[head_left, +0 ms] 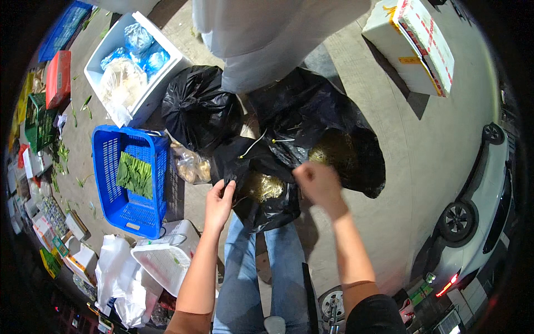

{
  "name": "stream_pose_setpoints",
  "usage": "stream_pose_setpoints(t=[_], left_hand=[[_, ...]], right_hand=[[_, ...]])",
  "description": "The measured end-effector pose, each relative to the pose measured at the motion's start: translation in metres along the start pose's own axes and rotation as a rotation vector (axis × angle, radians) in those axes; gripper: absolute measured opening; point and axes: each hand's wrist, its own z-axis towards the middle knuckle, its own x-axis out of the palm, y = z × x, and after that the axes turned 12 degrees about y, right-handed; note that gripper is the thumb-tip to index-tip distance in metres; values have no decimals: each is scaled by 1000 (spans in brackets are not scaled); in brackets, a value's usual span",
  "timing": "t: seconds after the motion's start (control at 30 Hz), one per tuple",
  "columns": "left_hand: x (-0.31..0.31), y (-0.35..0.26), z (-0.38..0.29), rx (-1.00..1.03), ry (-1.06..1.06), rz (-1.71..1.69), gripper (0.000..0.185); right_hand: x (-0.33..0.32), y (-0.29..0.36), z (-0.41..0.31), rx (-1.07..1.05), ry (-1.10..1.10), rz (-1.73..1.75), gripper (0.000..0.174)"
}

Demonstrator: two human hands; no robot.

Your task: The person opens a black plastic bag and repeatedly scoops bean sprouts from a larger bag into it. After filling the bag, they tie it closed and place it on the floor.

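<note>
A black plastic bag [271, 215] stands open-mouthed just in front of my knees, with pale bean sprouts [263, 186] inside. My left hand [221, 198] pinches the left side of its rim between thumb and fingers. Blurred by motion, my right hand [317, 183] is beside the bag's right rim with its fingers curled; whether it grips the film is unclear. Beyond it lies a larger open black bag [367, 158], also holding sprouts [333, 150]. A tied black bag [200, 104] sits at the upper left. Thin white strips with yellow ends [252, 144] lie on the black film.
To the left are a blue plastic basket [100, 179] with leafy greens [135, 175], a bag of pale brown pieces [190, 163] and a white foam box [89, 77] of bagged goods. Large whitish plastic [275, 37] hangs ahead. A foam box [411, 50] and parked car [471, 221] are right.
</note>
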Motion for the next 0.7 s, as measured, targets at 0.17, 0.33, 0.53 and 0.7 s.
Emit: stream_pose_setpoints(t=[0.17,0.33,0.53,0.7], left_hand=[[37,12,7,91,11,243,26],[71,-10,-8,504,-473,914,53],[171,-14,26,438,-85,695,65],[231,7,94,-121,-70,86,96]], right_hand=[[-76,-160,66,236,-174,-776,34],[-74,-226,129,298,-154,-817,34],[-30,-262,125,308,-205,-809,33],[-59,-260,158,267,-113,-731,32]])
